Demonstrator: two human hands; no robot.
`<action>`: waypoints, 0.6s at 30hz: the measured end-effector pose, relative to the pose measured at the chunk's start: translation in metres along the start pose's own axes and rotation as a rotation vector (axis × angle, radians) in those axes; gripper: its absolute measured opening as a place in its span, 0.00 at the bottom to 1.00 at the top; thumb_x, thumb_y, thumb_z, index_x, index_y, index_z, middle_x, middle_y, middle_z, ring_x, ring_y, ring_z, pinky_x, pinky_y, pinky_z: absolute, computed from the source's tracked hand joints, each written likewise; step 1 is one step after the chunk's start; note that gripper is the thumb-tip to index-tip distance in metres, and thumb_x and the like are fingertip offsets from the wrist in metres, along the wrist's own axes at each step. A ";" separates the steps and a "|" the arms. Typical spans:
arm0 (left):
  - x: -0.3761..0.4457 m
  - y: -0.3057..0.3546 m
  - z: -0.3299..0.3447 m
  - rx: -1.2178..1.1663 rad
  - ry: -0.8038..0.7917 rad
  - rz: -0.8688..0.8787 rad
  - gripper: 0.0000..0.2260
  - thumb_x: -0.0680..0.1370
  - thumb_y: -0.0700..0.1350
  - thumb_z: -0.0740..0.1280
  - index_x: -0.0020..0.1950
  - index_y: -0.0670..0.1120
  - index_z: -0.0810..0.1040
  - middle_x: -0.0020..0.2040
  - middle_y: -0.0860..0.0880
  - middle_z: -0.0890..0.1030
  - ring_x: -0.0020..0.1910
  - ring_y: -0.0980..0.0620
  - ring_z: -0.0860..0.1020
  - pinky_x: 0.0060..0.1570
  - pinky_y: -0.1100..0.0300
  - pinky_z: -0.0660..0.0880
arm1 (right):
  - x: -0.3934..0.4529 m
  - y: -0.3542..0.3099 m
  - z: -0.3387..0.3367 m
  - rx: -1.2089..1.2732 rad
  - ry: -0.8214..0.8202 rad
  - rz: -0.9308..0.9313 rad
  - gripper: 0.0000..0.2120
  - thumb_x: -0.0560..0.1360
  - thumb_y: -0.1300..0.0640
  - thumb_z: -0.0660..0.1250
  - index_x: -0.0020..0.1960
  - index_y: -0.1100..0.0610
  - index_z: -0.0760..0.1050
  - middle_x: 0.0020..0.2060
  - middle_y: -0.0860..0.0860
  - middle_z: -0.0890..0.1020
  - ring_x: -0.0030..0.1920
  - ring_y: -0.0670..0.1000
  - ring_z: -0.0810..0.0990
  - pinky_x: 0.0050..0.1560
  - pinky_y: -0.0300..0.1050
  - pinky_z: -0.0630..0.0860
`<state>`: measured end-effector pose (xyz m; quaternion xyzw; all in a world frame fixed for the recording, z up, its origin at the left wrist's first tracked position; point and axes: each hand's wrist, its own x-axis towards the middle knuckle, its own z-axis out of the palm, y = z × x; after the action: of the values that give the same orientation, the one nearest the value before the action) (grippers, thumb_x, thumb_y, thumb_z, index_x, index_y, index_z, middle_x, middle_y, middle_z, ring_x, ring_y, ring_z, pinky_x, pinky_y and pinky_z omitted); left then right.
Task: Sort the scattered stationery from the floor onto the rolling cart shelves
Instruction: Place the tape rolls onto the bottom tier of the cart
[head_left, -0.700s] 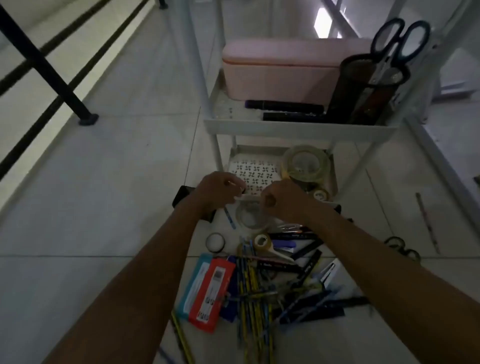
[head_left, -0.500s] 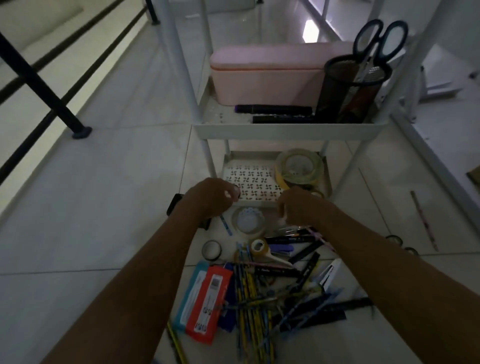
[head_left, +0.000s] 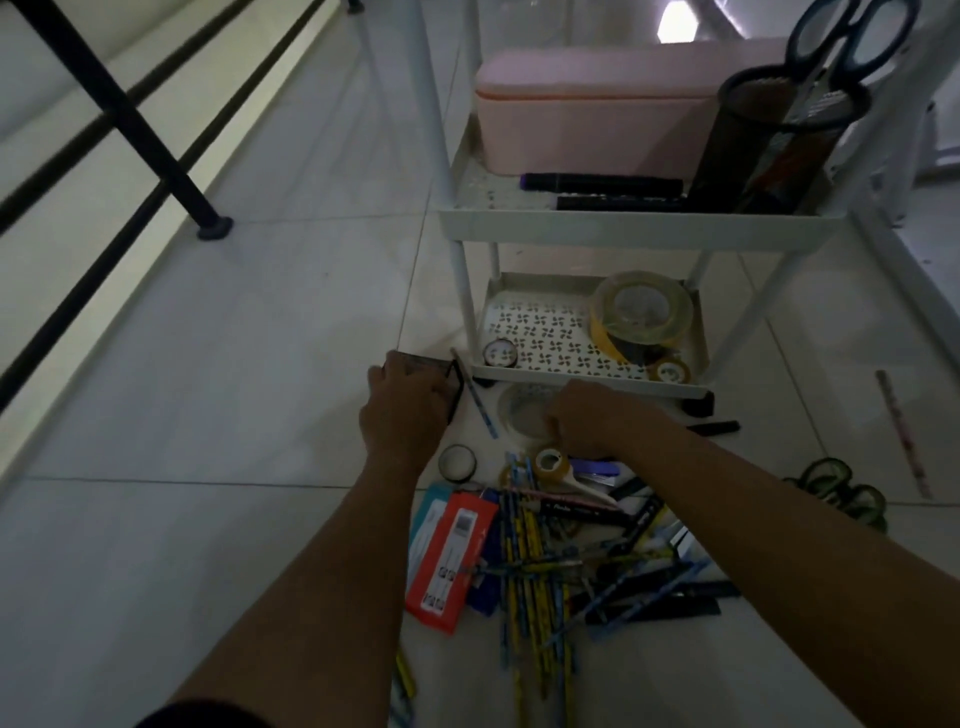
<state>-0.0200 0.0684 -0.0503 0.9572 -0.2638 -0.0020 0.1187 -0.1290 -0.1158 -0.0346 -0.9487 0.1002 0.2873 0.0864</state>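
Note:
The white cart's lower shelf (head_left: 571, 376) carries a large yellowish tape roll (head_left: 641, 312), a small yellow roll (head_left: 670, 371) and a small pale roll (head_left: 501, 353) at its front left corner. On the floor just in front lies a clear tape roll (head_left: 522, 410); my right hand (head_left: 592, 423) pinches its near right rim. My left hand (head_left: 405, 410) lies over a black object (head_left: 454, 387) left of the cart, fingers loosely bent, holding nothing I can see. A pile of pencils and pens (head_left: 535, 561) lies below my hands.
The upper shelf (head_left: 623, 228) holds a pink box (head_left: 597, 119), two black markers (head_left: 602, 184) and a mesh holder (head_left: 774, 150) with scissors (head_left: 841, 36). On the floor: a black-rimmed roll (head_left: 457, 462), a red packet (head_left: 447, 561), green scissors (head_left: 841, 488). A black railing post (head_left: 156, 140) stands left.
The small pale roll now sits on the lower shelf's front left corner. My left hand has drawn back left over the black object; my right hand has dropped onto the clear roll.

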 end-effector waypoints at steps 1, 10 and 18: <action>0.004 0.001 0.002 -0.009 -0.035 -0.019 0.09 0.78 0.51 0.64 0.54 0.53 0.81 0.60 0.48 0.67 0.58 0.46 0.67 0.39 0.55 0.71 | 0.001 -0.001 -0.001 0.007 0.001 -0.003 0.07 0.76 0.61 0.64 0.49 0.60 0.80 0.46 0.58 0.81 0.38 0.55 0.77 0.44 0.48 0.78; 0.023 0.002 0.015 -0.074 -0.101 -0.101 0.22 0.77 0.53 0.67 0.68 0.46 0.72 0.64 0.43 0.72 0.60 0.39 0.72 0.52 0.47 0.74 | -0.004 0.000 0.001 0.037 -0.028 -0.021 0.09 0.78 0.58 0.64 0.55 0.61 0.78 0.52 0.57 0.79 0.45 0.55 0.76 0.47 0.44 0.73; 0.023 -0.008 0.004 -0.088 0.082 0.057 0.06 0.75 0.45 0.67 0.46 0.47 0.83 0.40 0.47 0.83 0.38 0.47 0.81 0.36 0.58 0.77 | -0.006 0.004 0.000 0.115 0.049 -0.061 0.05 0.76 0.62 0.65 0.47 0.62 0.79 0.42 0.57 0.80 0.39 0.55 0.78 0.42 0.46 0.78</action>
<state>0.0033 0.0630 -0.0548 0.9424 -0.2856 0.0291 0.1717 -0.1348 -0.1187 -0.0310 -0.9516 0.0895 0.2548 0.1469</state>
